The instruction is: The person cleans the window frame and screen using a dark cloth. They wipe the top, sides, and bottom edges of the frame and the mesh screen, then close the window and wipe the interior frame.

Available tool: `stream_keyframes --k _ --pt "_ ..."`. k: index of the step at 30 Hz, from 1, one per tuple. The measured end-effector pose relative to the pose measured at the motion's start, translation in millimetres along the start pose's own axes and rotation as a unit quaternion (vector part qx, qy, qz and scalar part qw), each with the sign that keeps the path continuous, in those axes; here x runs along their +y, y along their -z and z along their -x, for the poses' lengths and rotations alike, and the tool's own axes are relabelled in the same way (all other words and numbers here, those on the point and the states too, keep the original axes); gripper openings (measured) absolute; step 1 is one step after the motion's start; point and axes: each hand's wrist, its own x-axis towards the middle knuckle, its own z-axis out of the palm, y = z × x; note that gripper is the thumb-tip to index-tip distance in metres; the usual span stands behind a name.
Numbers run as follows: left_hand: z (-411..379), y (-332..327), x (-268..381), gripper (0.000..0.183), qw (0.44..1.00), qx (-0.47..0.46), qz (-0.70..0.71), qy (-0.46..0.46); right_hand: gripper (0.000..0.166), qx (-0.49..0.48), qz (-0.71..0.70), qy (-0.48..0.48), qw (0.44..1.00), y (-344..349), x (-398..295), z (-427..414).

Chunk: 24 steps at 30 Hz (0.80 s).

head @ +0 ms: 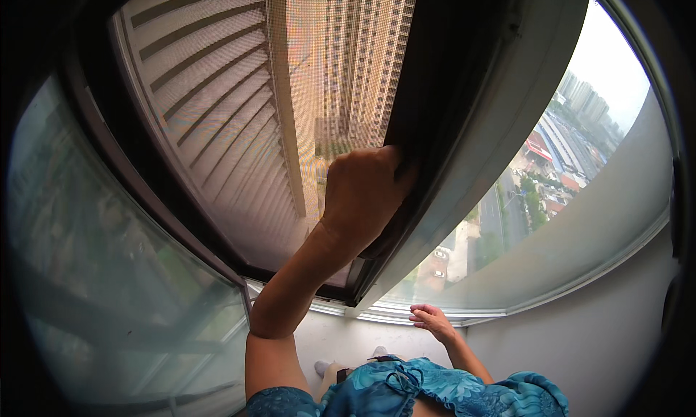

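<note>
My left hand (361, 196) is raised in front of me, its fingers curled at the dark window frame (451, 63). The hand hides what lies under the fingers, so I cannot tell whether they grip a handle or the frame itself. Beside that hand, a fine insect screen (217, 161) fills the opening, with louvres and a tall building seen through it. Lower down, my right hand (432, 322) holds nothing. Its fingers are slightly apart, near the white window sill rail (391, 315) on the right; I cannot tell if they touch it.
On the left a glass sash (125, 254) with a dark edge stands swung inward beside my left arm. A fixed glass pane (489, 254) curves along the right, above a pale wall (560, 330). My feet stand on a light floor (321, 335). Streets and buildings lie far below.
</note>
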Motion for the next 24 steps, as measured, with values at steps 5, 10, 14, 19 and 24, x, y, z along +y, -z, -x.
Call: stream_keyframes --k 5,10,14,19,24 --pt "11.6 -8.4 -3.0 0.029 1.000 0.013 0.021 0.001 0.043 0.000 -0.006 0.002 1.000 1.1 1.9 1.2" --pt "29.1 -21.5 -13.1 0.028 0.999 -0.018 0.027 0.031 0.044 0.005 -0.005 -0.001 1.000 0.2 1.9 7.3" --pt "51.1 -40.7 -22.3 0.026 0.996 -0.058 0.022 0.056 0.046 0.003 0.003 -0.011 1.000 3.5 12.2 8.1" --pt "83.1 -63.3 -39.6 0.026 0.990 -0.117 -0.002 0.081 0.039 -0.007 -0.004 -0.016 1.000 -2.1 8.5 8.4" --pt "93.1 -47.4 -50.2 0.019 0.986 -0.097 0.118 0.072 0.041 -0.001 0.008 -0.017 1.000 -0.4 14.2 12.7"
